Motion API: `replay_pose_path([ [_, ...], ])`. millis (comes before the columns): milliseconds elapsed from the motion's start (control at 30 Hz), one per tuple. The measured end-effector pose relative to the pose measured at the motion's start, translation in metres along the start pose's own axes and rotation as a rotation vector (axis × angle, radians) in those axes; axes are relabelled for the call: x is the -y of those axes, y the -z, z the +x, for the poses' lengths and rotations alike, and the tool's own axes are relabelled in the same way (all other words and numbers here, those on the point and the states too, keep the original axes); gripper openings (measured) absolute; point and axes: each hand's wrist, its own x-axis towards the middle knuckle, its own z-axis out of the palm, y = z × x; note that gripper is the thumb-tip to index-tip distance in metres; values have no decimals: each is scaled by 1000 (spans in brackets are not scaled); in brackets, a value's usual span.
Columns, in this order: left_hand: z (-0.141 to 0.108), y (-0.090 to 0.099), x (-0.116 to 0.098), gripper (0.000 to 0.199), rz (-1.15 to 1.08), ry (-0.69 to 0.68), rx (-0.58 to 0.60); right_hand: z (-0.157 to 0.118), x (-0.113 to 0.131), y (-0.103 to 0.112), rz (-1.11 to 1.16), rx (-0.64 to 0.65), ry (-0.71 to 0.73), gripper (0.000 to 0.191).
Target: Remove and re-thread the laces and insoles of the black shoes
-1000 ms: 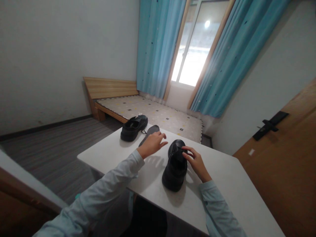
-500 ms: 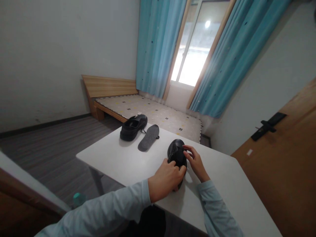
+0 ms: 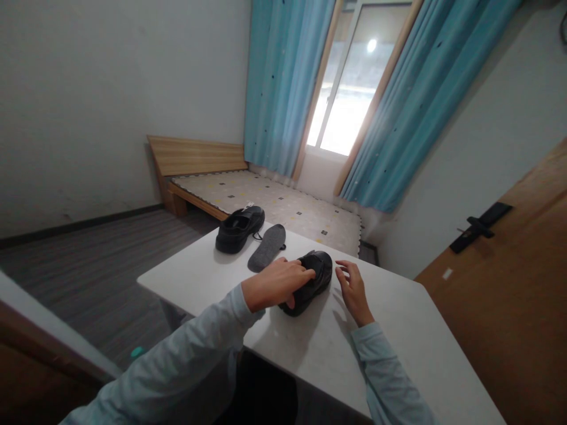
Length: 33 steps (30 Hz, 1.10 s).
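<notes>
On the white table (image 3: 385,301), the left hand (image 3: 277,284) grips the near black shoe (image 3: 315,288), thumb low at its side and fingers bent at the opening. The shoe sits under that hand, toe angled away. Just beside the toe, the right hand (image 3: 352,288) hangs half open, fingers loosely curved, holding nothing.
</notes>
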Motion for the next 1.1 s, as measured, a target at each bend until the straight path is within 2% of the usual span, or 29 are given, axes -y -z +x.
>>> replay_pose_path([
  [167, -4, 2, 14, 55, 18, 16, -20, 0, -1, 3, -84, -45, 45, 30],
  [333, -11, 7, 23, 54, 58, 142, -67, 1, -5, 5, -123, -45, 90, 29],
  [600, -16, 10, 51, 50, 168, 273, -185, 0, -8, 6, -138, -28, 122, 26],
  [767, -19, -2, 64, 49, 254, 362, -220, 0, -8, 6, -137, -18, 131, 25],
  [933, -24, -23, 76, 51, 218, 434, -179, 0, -9, 6, -143, -11, 134, 26],
  [1100, -25, -35, 87, 59, 211, 542, -198, 0, -9, 5, -161, -8, 134, 25],
])
